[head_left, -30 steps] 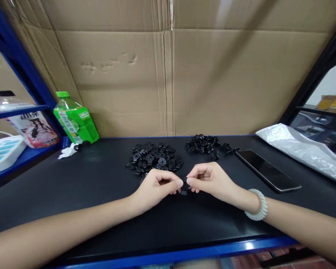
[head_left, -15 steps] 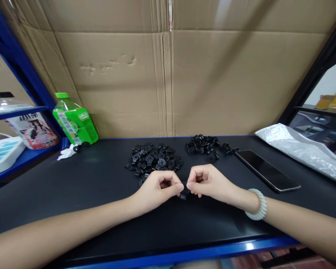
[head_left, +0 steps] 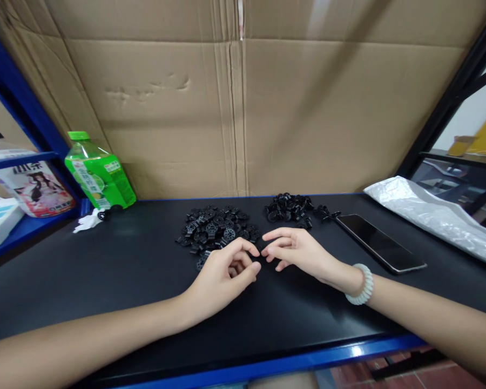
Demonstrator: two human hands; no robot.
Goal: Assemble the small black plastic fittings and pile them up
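Note:
My left hand (head_left: 222, 278) hovers at the near edge of a pile of black plastic parts with round, perforated discs (head_left: 214, 227). Its thumb and index finger are apart, and nothing shows between them. Facing it, my right hand (head_left: 302, 253) has loosely spread fingers and no part visible in them. The fingertips of both hands almost meet. A second, smaller heap of black plastic pieces (head_left: 289, 207) lies beyond my right hand. Part of the larger pile is hidden behind my left hand.
A dark phone (head_left: 380, 243) lies right of my right hand, with a silvery plastic bag (head_left: 429, 213) beyond it. At the back left stand a green bottle (head_left: 101, 178) and a crumpled white tissue (head_left: 88, 220). Cardboard (head_left: 166, 119) walls off the black tabletop (head_left: 146, 281).
Both hands have let go of the small black part they pinched between them, and their fingers have opened. My right hand has moved slightly left and up. The view has shifted a little.

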